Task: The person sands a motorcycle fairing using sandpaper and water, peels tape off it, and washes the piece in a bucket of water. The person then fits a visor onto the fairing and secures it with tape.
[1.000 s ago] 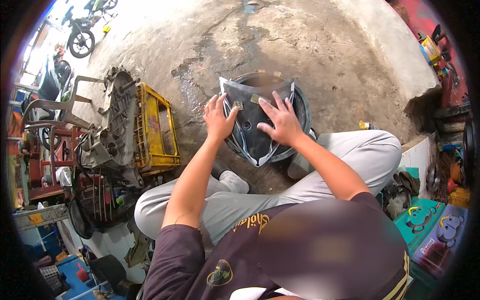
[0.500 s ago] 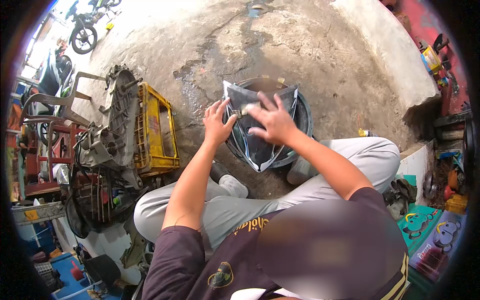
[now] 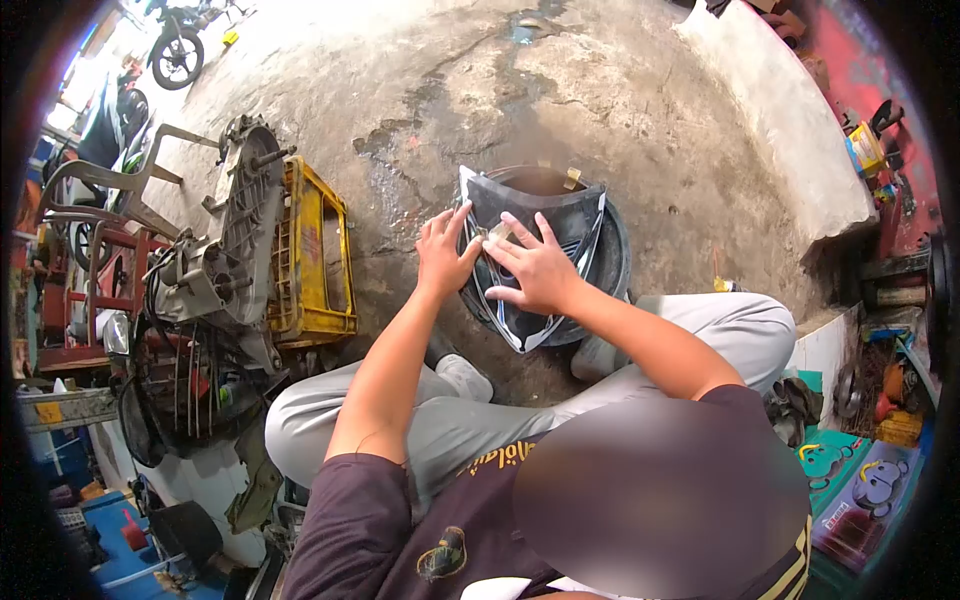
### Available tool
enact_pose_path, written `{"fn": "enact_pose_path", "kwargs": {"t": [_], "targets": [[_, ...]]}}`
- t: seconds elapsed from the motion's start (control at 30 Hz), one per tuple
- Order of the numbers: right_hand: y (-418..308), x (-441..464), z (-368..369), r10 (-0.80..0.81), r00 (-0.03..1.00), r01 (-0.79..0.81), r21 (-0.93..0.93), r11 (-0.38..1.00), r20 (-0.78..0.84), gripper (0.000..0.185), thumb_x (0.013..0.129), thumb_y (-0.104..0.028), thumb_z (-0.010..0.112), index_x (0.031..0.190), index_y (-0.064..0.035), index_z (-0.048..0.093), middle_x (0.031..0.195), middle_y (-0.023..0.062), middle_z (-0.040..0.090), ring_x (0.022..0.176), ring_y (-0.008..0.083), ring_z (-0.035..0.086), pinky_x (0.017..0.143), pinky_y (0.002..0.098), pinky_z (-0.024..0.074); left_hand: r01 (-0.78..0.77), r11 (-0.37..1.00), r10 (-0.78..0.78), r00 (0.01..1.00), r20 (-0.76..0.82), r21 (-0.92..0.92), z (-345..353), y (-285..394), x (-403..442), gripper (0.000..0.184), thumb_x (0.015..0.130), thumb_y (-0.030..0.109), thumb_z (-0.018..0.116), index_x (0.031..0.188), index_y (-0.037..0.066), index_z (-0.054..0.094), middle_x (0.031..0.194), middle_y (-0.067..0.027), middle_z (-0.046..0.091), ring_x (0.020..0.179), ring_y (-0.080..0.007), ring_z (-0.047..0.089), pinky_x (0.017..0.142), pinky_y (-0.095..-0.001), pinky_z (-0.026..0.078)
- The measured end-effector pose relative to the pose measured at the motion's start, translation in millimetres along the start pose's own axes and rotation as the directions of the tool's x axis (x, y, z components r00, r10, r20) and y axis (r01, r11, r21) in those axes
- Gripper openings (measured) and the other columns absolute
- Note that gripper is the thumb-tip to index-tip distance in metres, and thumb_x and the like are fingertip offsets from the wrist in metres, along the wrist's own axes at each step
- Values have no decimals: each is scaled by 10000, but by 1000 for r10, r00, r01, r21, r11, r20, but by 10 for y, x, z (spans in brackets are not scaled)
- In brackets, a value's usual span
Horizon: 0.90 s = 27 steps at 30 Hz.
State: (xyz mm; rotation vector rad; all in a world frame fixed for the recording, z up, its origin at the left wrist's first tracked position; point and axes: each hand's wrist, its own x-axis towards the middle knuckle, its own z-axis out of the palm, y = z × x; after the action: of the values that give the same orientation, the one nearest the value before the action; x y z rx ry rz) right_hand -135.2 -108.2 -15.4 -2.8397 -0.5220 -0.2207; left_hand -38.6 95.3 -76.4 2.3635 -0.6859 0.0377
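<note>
A dark, V-shaped motorcycle body panel [image 3: 525, 200] with white-silver edges rests across a round black tub [image 3: 617, 250], its point toward me. My left hand [image 3: 445, 255] is at the panel's left edge, fingers stretched and apart, thumb and index finger touching it. Over the panel's middle, my right hand [image 3: 540, 270] lies palm down with the fingers fanned. A small pale piece [image 3: 499, 232] sits under its fingertips; what it is I cannot make out. The tub's contents look brownish and are mostly hidden by the panel.
On my left stand a metal engine casing [image 3: 240, 200], a yellow crate [image 3: 345, 265] and a chair [image 3: 100, 190]. A motorcycle wheel [image 3: 178, 60] shows farther off. To my right are a concrete ledge [image 3: 790, 120] and packaged goods [image 3: 865, 500]. My bent legs flank the tub.
My right hand has moved a little toward the panel's left edge and down, with the pale piece at its fingertips. My left hand stays by the same edge. The view has shifted slightly.
</note>
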Motion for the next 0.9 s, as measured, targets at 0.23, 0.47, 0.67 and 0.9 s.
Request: {"fn": "enact_pose_path", "kwargs": {"t": [0.23,0.47,0.67,0.9], "targets": [[3,119,27,46,999,-46,-32,998,-6,731,908,-651,613,1388,-101,625,1418,122,640,1519,362,349,1198,687,195,8,1000,-9,1000,-5,-19,31,-54,-7,681,897,409,706,1533,299,491,1469,-155,513,1384,-374,430,1102,-552,358],[209,273,-125,51,997,-57,-118,991,-49,713,906,-611,656,1431,-134,585,1500,61,573,1506,349,369,1201,683,197,10,1000,-10,1000,3,-7,24,-49,-24,688,903,424,699,1543,303,480,1478,-165,514,1403,-373,420,1107,-549,356],[94,161,-61,-55,998,55,-18,998,-30,740,921,-607,631,1434,-76,573,1423,107,629,1484,336,405,1196,667,229,-2,1000,2,1000,10,1,7,-60,-1,693,904,437,703,1546,305,478,1463,-175,526,1379,-385,447,1100,-543,366],[254,393,-59,21,988,-10,72,997,-156,678,920,-509,672,1380,-15,611,1392,178,633,1404,320,501,1206,509,309,11,999,-10,1000,25,-31,46,-90,-19,680,910,427,697,1543,299,483,1439,-149,548,1376,-367,449,1095,-533,369]]}}
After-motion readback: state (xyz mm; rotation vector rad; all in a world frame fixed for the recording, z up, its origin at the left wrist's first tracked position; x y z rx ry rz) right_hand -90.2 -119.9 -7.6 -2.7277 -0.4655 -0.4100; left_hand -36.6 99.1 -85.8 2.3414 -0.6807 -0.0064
